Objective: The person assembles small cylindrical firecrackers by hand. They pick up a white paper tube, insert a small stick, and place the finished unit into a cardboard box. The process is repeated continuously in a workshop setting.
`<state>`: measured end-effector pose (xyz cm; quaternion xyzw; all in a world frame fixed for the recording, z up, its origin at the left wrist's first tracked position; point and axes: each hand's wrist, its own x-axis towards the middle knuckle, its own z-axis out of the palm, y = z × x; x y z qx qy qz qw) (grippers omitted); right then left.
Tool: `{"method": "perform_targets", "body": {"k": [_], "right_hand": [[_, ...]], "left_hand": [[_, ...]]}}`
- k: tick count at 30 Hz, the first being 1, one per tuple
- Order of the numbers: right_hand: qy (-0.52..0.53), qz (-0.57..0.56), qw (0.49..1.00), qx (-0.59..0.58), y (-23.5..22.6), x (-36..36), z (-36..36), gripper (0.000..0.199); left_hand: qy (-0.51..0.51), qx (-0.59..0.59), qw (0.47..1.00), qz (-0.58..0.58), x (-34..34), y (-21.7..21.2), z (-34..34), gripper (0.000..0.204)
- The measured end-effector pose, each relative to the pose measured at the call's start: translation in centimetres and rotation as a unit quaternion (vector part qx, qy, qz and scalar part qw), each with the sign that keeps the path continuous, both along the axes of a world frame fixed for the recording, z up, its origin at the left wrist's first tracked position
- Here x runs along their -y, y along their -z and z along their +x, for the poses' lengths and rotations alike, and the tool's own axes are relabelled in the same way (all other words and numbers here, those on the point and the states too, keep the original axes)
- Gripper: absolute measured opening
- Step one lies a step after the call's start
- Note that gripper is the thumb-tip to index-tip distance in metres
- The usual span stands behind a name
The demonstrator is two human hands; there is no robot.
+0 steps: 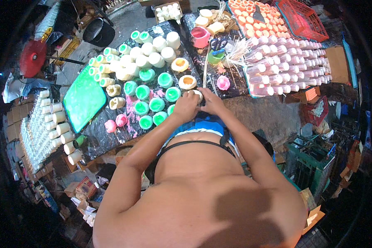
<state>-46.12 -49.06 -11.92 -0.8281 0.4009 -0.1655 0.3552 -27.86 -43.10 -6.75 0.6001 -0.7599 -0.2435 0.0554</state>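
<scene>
At the table's near edge, my left hand (187,106) is closed over a white round mould (197,95), its fingers bent across the top. My right hand (212,102) grips the same mould from the right side; part of its fingers is hidden. Just beyond stand two white moulds with orange filling, one nearer (187,82) and one farther (180,64). To the left are several white moulds filled with green (156,104). A pink rose-shaped piece (223,82) lies to the right of my hands.
A green-coated tray (84,99) lies left, with two pink rose-shaped pieces (115,123) nearer me. Rows of pinkish clear tubes (277,66) fill the right. A pink pot (200,37), scissors (218,43) and a red crate (304,18) stand farther back.
</scene>
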Motion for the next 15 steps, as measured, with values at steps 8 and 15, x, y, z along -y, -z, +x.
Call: {"method": "perform_targets", "body": {"k": [8,15], "right_hand": [[0.111,-0.098,0.971,-0.188,3.6,3.3,-5.0,0.015],[0.077,-0.048,0.975,-0.203,6.3,5.3,-4.7,0.012]], "left_hand": [[0.18,0.198,0.938,-0.221,3.3,2.5,-3.2,0.034],[0.198,0.394,0.896,-0.044,4.2,8.0,-6.3,0.029]]}}
